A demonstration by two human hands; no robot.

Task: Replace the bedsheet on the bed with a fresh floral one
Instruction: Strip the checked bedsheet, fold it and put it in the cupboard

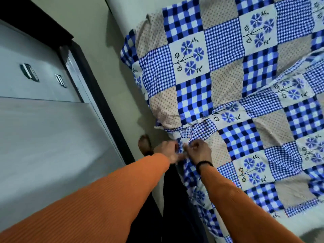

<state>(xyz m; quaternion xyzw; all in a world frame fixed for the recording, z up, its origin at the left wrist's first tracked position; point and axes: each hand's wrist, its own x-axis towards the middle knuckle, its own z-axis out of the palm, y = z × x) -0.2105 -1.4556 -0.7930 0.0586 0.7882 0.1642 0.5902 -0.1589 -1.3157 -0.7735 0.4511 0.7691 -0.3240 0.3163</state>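
Observation:
A blue-and-white patchwork bedsheet with blue flower squares, checks and dotted beige squares covers the bed on the right. A pillow in the same print lies on it at the upper left. At the bed's near left edge both hands bunch the sheet's hem. My left hand pinches the gathered fabric from the left. My right hand, with a black band on the wrist, grips the same bunch from the right. Both arms wear orange sleeves. The mattress under the sheet is hidden.
A narrow strip of pale floor runs between the bed and a grey wardrobe with metal handles and a dark frame on the left. My bare foot stands on the floor just left of the hands.

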